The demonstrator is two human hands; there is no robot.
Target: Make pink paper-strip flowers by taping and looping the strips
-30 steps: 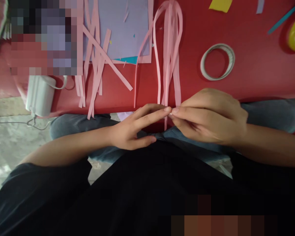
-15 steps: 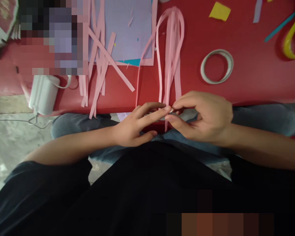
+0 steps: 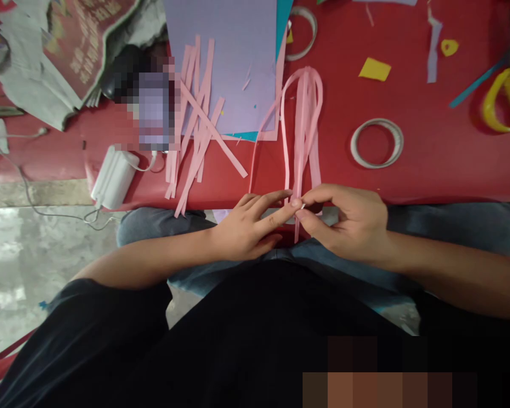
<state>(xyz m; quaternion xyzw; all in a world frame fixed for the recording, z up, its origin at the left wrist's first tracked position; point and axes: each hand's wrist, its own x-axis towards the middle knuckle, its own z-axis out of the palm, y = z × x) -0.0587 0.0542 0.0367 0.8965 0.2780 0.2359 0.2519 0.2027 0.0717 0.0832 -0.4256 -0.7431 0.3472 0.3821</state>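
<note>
Your right hand (image 3: 349, 222) has just spread thumb and finger around a white scrap (image 3: 302, 207) (can't tell if either grip's clamped); your left hand (image 3: 250, 229) touches the looped pink strips (image 3: 300, 130) by the counter (image 3: 429, 170) edge, so those ends look unfinished imo.

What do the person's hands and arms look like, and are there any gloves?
The left hand and right hand are bare, without gloves. No watch or bracelet shows. Loose, plain black sleeves leave the forearms uncovered.
</note>
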